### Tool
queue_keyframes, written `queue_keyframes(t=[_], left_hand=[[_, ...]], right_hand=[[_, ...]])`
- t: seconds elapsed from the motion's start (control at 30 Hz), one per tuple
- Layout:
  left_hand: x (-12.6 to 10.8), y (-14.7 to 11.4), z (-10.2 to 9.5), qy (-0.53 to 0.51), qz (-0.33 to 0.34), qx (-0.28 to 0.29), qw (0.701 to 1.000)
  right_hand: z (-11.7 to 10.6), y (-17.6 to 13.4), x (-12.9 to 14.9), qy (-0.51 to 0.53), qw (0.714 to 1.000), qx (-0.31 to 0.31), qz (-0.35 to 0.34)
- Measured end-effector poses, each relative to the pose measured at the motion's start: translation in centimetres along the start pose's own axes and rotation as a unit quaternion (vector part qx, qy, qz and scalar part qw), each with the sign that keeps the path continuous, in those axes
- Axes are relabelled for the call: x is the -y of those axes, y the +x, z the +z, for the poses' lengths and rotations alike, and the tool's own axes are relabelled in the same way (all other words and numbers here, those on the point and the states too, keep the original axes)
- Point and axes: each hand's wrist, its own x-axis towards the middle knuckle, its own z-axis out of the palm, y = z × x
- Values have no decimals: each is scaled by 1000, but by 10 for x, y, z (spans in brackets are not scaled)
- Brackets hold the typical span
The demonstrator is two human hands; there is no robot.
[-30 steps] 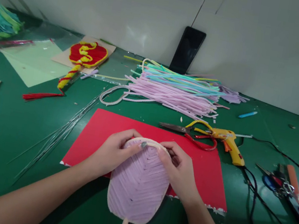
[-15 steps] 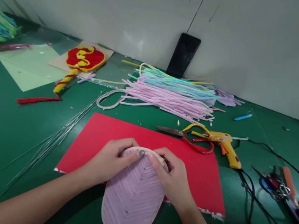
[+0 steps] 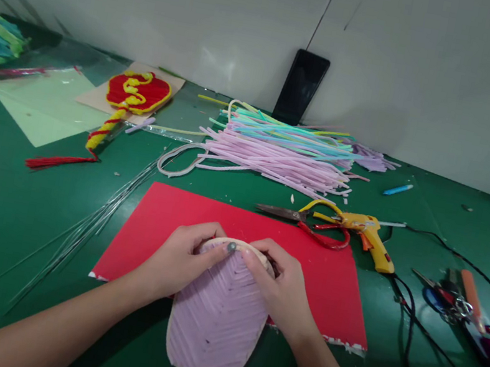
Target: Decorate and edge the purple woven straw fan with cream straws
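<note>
A lilac hand fan [image 3: 217, 318] covered in pipe cleaners, with a pale edging, lies between my hands, its short handle pointing toward me. My left hand [image 3: 187, 259] grips the far rim from the left, thumb on the face and fingers behind. My right hand [image 3: 279, 284] pinches the same rim from the right, its thumb close to the left one. The left thumbnail looks dark and shiny. Under the fan's far part lies a red sheet [image 3: 163, 219] with ragged white near corners. The fingers behind the rim are mostly hidden.
Scissors [image 3: 287, 214] and a yellow glue gun [image 3: 372, 241] with a black cord lie right of the sheet. Behind are pipe cleaners [image 3: 272, 160] and a phone [image 3: 301, 86] against the wall. To the left are thin wires [image 3: 90, 226] and a red-yellow fan [image 3: 147, 93].
Both hands keep their hold on the fan's far rim, thumbs in nearly the same place. The whole view has shifted very slightly; nothing on the table has visibly moved.
</note>
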Motion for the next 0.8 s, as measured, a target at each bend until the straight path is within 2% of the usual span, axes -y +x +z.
queue_keyframes(t=[0.23,0.53,0.8], left_hand=[[2,1,0,1,1,1,1000],[5,0,0,-114,21,12,993],[3,1,-1,-54,-4,26,998]], right_hand=[[0,0,1,-1,1000,9,5],[-4,-1,-1,-1,999,-34,3],[-6,-1,-1,14,999,-50,16]])
